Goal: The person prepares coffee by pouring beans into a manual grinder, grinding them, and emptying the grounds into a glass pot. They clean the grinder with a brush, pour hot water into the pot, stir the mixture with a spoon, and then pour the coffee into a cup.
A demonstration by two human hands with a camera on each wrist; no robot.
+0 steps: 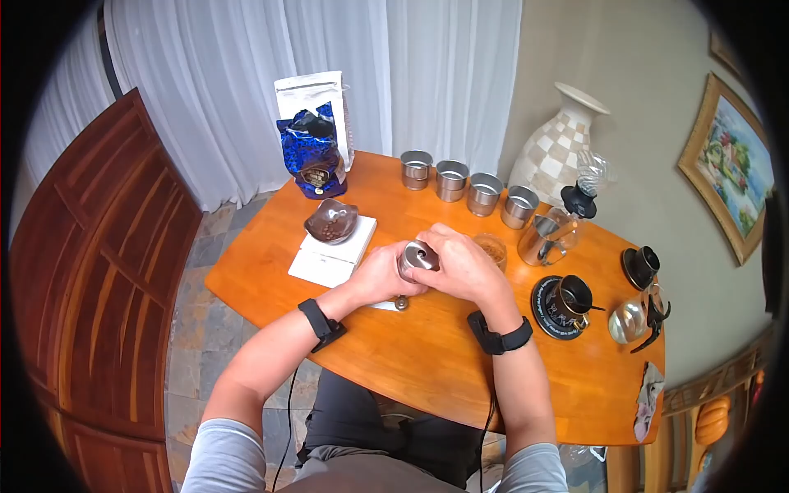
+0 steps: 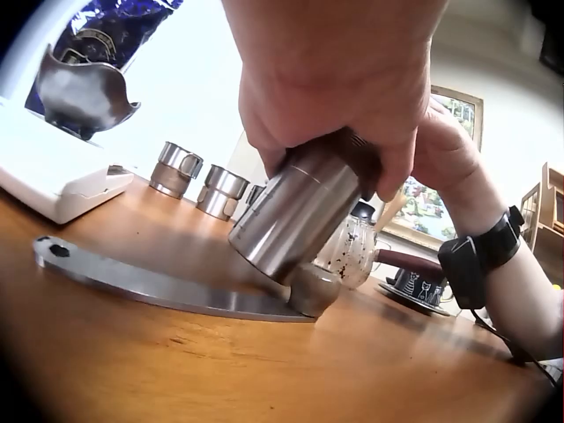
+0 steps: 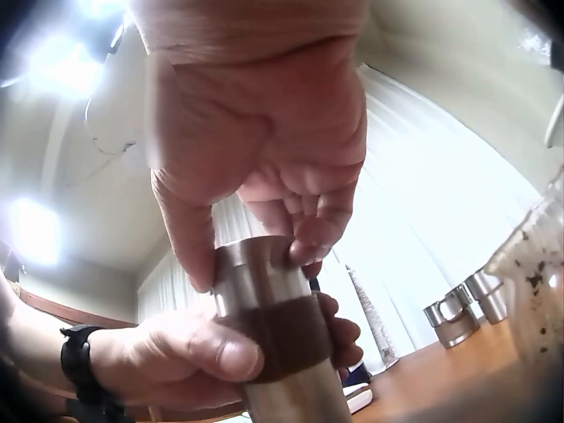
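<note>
My left hand (image 1: 380, 275) wraps round the brown band of a steel hand coffee grinder (image 3: 291, 339), held tilted close over the table. From above, my right hand (image 3: 264, 132) pinches the steel cap (image 3: 256, 257) at the grinder's top between thumb and fingers. A small hole shows in the middle of that top in the head view. Below the grinder, a flat steel crank handle (image 2: 176, 286) with a round knob (image 2: 314, 291) lies on the wood. Just past my right hand stands a glass container of brown grounds (image 1: 491, 248), partly hidden.
A dark bowl of beans (image 1: 331, 222) sits on a white scale (image 1: 320, 267) at left. Coffee bags (image 1: 312, 156) stand behind it. Several steel mugs (image 1: 451, 182) line the back edge. A press pot (image 1: 542, 240), a cup (image 1: 569, 297) and a glass carafe (image 1: 628, 322) stand at right.
</note>
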